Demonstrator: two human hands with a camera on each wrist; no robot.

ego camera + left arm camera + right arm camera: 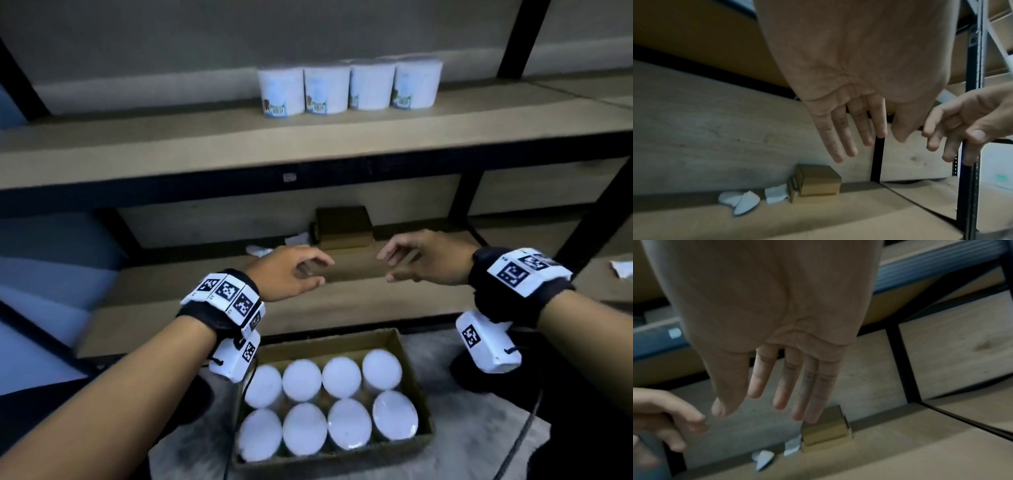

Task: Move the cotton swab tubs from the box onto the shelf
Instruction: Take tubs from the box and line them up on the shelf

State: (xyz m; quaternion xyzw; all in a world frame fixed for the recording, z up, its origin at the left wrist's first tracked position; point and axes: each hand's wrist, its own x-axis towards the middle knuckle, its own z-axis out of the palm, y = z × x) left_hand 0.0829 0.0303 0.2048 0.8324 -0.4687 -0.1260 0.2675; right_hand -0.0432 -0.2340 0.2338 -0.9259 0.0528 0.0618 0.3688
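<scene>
Several white-lidded cotton swab tubs (329,404) stand packed in an open cardboard box (419,387) on the floor below me. Several more tubs (349,89) stand in a row on the upper shelf (171,147). My left hand (291,272) and right hand (421,257) hover empty above the box, level with the lower shelf, palms down and fingers loosely spread. In the left wrist view my left hand (859,129) shows straight fingers holding nothing. The right wrist view shows my right hand (781,386) the same way.
A small brown carton (344,228) and scraps of white paper (263,248) lie at the back of the lower shelf (342,301). Black metal uprights (596,219) frame the shelving. More white scraps (621,269) lie far right.
</scene>
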